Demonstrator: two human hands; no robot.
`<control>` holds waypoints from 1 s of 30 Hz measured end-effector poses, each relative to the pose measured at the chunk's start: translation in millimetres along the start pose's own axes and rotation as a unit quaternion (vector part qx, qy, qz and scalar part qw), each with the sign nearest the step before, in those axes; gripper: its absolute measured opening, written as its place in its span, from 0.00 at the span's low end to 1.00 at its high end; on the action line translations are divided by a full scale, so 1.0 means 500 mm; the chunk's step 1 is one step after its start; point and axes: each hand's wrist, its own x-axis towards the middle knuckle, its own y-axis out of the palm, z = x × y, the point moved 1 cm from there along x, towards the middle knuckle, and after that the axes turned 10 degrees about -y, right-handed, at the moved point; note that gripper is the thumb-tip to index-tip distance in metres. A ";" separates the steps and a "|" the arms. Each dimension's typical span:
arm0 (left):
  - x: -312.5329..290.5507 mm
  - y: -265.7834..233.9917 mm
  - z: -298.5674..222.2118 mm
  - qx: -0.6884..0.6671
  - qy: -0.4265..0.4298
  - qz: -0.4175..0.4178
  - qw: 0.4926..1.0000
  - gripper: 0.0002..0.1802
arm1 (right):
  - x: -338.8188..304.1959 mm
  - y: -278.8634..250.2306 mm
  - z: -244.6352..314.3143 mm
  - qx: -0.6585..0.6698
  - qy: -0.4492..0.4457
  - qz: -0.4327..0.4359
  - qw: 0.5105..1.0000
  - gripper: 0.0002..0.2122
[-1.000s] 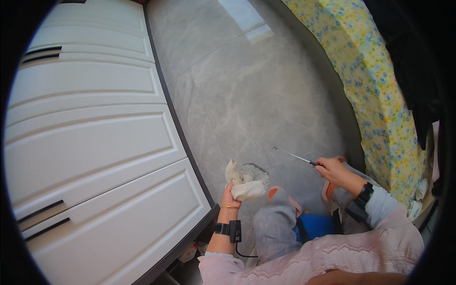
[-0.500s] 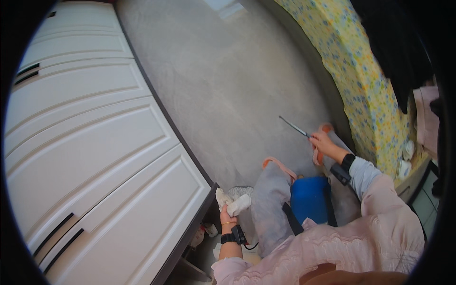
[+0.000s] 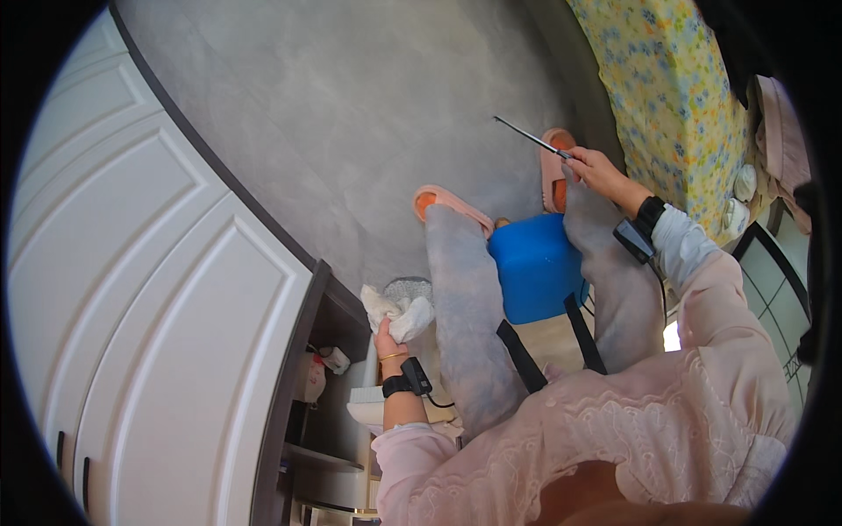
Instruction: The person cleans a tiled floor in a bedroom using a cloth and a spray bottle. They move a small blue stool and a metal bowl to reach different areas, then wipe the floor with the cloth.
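Observation:
My left hand is closed around a crumpled white cloth, beside the corner of the dark-edged cabinet. Under and behind the cloth shows a grey-and-white textured piece, whose kind I cannot make out. My right hand grips one end of a slim metal rod with a dark handle. The rod points up and to the left above the floor, touching nothing, and its thin tip is dark. Below the right hand is my right foot in a pink-orange slipper.
White panelled cabinet doors run along the left, ending in open dark shelves with small items. A blue box-like object with black straps sits between my legs. A yellow flowered cloth hangs at the right. The floor is grey.
The view has tilted down and turned, showing more of my legs, slippers and the open shelves. Both hands keep their hold on the cloth and the rod.

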 end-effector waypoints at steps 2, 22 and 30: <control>0.001 -0.017 0.037 -0.020 0.005 0.001 1.000 0.24 | -0.005 0.002 -0.035 -0.003 0.018 0.019 1.000 0.09; -0.098 -0.227 0.243 -0.043 0.019 -0.053 0.997 0.26 | 0.005 0.239 -0.262 -0.227 -0.011 0.325 0.918 0.15; -0.095 -0.309 0.253 -0.047 0.052 -0.035 0.997 0.27 | -0.072 0.394 -0.210 -0.227 -0.044 0.327 0.916 0.29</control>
